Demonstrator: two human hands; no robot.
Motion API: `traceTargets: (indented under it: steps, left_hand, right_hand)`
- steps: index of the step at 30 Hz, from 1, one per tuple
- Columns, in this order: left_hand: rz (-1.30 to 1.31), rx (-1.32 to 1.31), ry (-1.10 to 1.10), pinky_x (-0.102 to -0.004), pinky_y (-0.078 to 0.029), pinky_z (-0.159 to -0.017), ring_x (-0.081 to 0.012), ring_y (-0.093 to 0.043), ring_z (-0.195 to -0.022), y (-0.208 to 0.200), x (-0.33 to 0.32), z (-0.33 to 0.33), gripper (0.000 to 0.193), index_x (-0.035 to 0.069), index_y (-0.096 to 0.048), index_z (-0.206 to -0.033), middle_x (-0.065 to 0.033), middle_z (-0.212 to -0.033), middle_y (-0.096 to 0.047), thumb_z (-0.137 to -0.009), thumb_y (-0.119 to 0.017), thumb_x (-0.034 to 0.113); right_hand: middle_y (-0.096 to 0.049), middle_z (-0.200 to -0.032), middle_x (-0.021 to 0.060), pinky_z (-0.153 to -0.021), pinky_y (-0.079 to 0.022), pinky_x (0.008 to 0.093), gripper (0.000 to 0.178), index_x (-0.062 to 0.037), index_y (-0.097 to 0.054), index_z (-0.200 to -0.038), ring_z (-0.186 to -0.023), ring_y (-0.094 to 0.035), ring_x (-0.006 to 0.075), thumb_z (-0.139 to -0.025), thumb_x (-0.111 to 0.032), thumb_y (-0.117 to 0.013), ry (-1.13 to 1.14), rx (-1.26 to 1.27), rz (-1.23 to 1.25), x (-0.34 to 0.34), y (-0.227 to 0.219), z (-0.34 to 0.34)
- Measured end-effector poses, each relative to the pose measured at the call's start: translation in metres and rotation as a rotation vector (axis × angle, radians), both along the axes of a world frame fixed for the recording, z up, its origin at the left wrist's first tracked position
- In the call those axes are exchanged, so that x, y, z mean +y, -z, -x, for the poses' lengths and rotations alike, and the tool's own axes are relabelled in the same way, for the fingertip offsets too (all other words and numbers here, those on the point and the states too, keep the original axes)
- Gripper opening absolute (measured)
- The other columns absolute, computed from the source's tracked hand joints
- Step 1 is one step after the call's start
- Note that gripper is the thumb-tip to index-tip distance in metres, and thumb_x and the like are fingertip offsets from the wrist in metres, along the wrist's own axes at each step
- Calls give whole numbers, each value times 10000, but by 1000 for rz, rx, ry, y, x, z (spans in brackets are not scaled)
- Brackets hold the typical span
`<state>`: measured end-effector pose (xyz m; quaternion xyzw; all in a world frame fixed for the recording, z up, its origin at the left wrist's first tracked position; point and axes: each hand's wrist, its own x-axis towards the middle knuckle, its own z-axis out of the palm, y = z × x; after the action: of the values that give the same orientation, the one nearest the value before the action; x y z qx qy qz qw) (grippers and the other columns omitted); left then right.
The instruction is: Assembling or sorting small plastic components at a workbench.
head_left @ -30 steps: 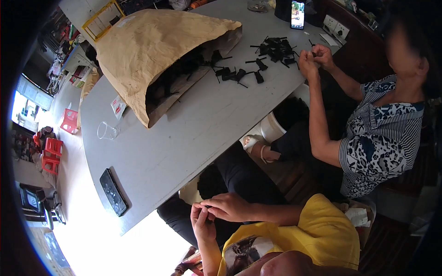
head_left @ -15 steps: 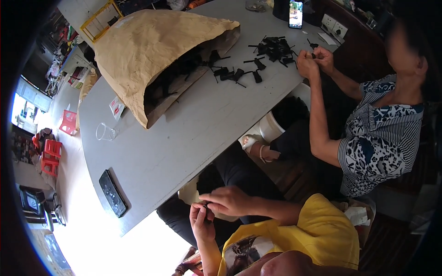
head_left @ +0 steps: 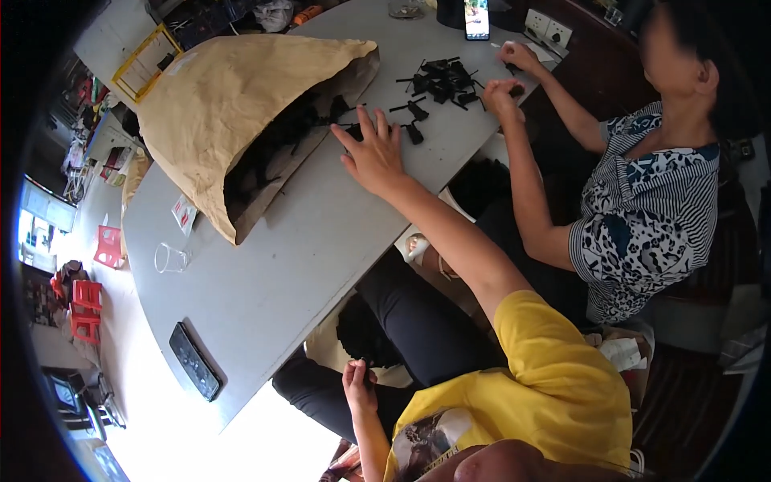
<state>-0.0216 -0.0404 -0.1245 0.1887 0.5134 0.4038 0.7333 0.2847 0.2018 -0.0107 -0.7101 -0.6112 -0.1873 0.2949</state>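
Observation:
My right hand (head_left: 373, 157) is stretched over the grey table with its fingers spread. Its fingertips are at small black plastic parts with thin stems (head_left: 351, 128) by the mouth of a large brown paper bag (head_left: 233, 104). More black parts fill the bag's opening. Near my lap, my left hand (head_left: 358, 387) is closed around a small dark piece, mostly hidden by the fingers. A pile of the same black parts (head_left: 442, 80) lies farther back on the table.
At the right sits a co-worker, whose hands (head_left: 504, 98) are over the table edge beside the pile. A black phone (head_left: 194, 361) and a clear cup (head_left: 172, 258) lie on the table's left side. A lit phone (head_left: 477, 20) stands at the back, near a socket strip (head_left: 548, 28).
My right hand has left my left hand and reached forward to the black parts by the bag, fingers spreading. The co-worker's hands have moved apart. The whole view has shifted slightly.

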Motion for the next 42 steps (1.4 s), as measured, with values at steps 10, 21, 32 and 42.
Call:
traceTargets:
  steps: [10, 21, 32, 42]
  left_hand:
    - [-20, 111, 117, -198, -334, -495, -74, -433, -524, 26, 1, -11, 77, 98, -522, -817, -4, -717, -527, -871, -570, 125]
    - [-84, 167, 142, -189, -323, -484, -58, -418, -522, 26, 0, -15, 87, 100, -509, -823, 14, -718, -511, -874, -568, 137]
    - [-142, 169, 201, -177, -317, -489, -50, -415, -545, 24, 1, -15, 146, 77, -575, -1016, 10, -749, -523, -910, -510, 154]
    - [-175, 196, 243, -184, -293, -482, -38, -372, -539, 18, 0, -19, 233, 52, -567, -1106, 41, -698, -435, -929, -473, 172]
  right_hand:
    - [-427, -1281, 147, -911, -347, 481, 362, -190, -557, -1176, -1173, -373, 339, -821, -259, -560, -77, 51, 140, 6, 15, 0]
    - [-468, -1240, 146, -873, -375, 446, 343, -169, -572, -1138, -1116, -426, 310, -799, -227, -573, -82, 14, 59, 5, 17, -3]
    - [-474, -1211, 136, -868, -371, 440, 341, -168, -580, -1123, -1101, -430, 299, -786, -224, -577, -90, 24, 54, 5, 17, -4]
    - [-482, -1194, 141, -856, -370, 446, 326, -162, -599, -1097, -1086, -437, 302, -777, -220, -578, -103, 12, -1, 6, 19, -5]
